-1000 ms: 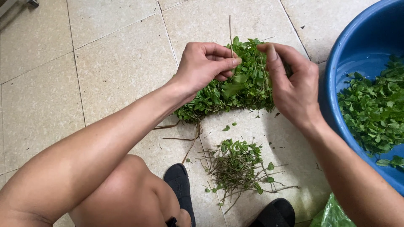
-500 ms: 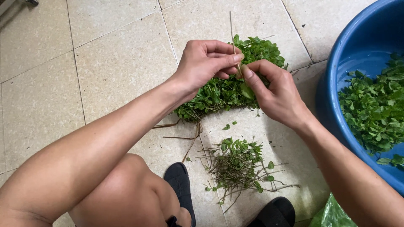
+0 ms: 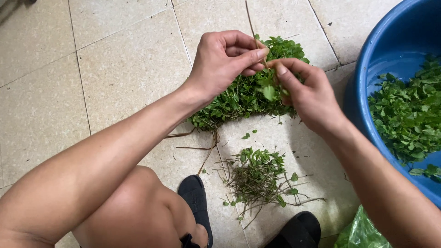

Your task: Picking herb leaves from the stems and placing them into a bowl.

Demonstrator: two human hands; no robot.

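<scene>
The floor of pale beige square ceramic tiles point(image 3: 115, 69) fills the view, its grout lines running slantwise; no more of the room shows.

One big round blue plastic basin point(image 3: 395, 46) stands at three o'clock, cut off by the frame edge, with one heap of picked green leaves point(image 3: 409, 115) lying inside it.

One large mound of leafy green herb sprigs point(image 3: 239, 98) lies on the tiles just above the centre, brown stalks trailing out of it toward seven o'clock.

Two bare forearms come in, one from eight o'clock and one from four o'clock, and meet over that mound.

One smaller pile of stripped stalks and scraps point(image 3: 259, 177) lies at six o'clock from the mound, a little apart from it. A few loose leaves sit between the two.

Two black slip-on shoes point(image 3: 197, 202) show at the bottom edge, either side of the scrap pile, and one corner of a green plastic bag point(image 3: 360, 232) peeks in at five o'clock.

The left hand point(image 3: 225, 57) is curled, thumb and forefinger pinching one thin brown stem point(image 3: 251, 25) that sticks up toward twelve o'clock. The right hand point(image 3: 310, 94) pinches the same sprig's lower leafy part, fingertips touching those of the left hand, right above the mound.
</scene>
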